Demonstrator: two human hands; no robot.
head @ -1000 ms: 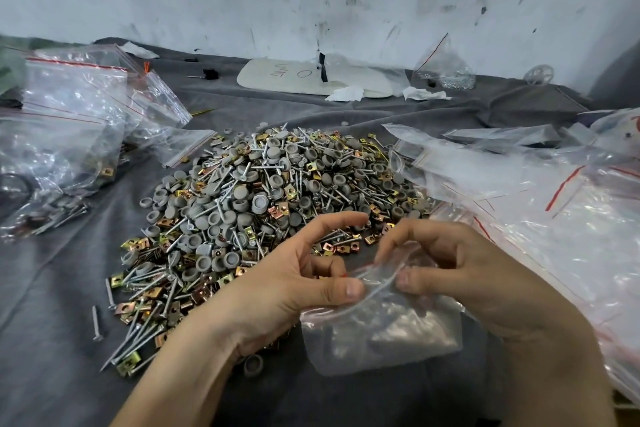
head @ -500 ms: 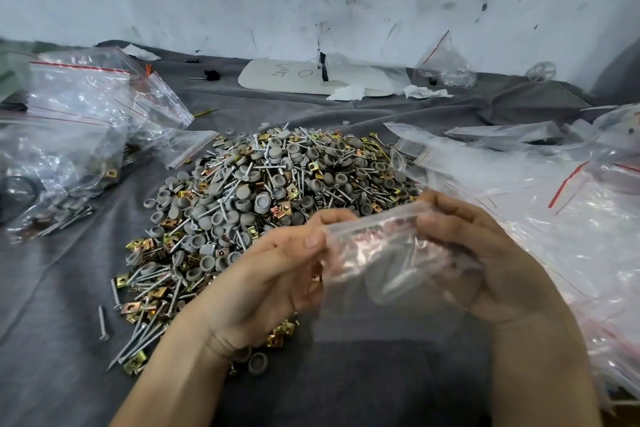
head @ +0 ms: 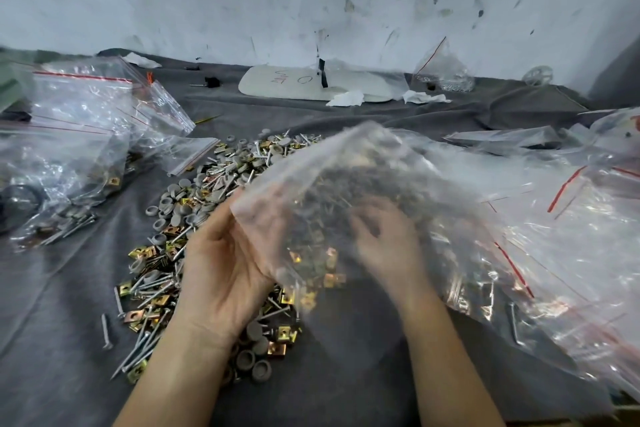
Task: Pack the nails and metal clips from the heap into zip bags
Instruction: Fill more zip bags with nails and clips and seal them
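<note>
A heap of nails, brass-coloured metal clips and grey caps lies on the grey cloth in the middle. A clear zip bag is raised and spread over the heap's right side, blurred by motion. My left hand is at the bag's left edge, palm up, its fingers hidden behind the plastic, which it holds. My right hand shows only as a blur through the bag, so its grip is unclear.
Filled zip bags are piled at the left. A stack of unfilled zip bags with red strips lies at the right. A white board and crumpled tissues sit near the wall. A loose nail lies left of the heap.
The small bag pinched between both hands has risen and opened out wide over the heap. My left palm has turned upward. My right hand is behind or inside the plastic.
</note>
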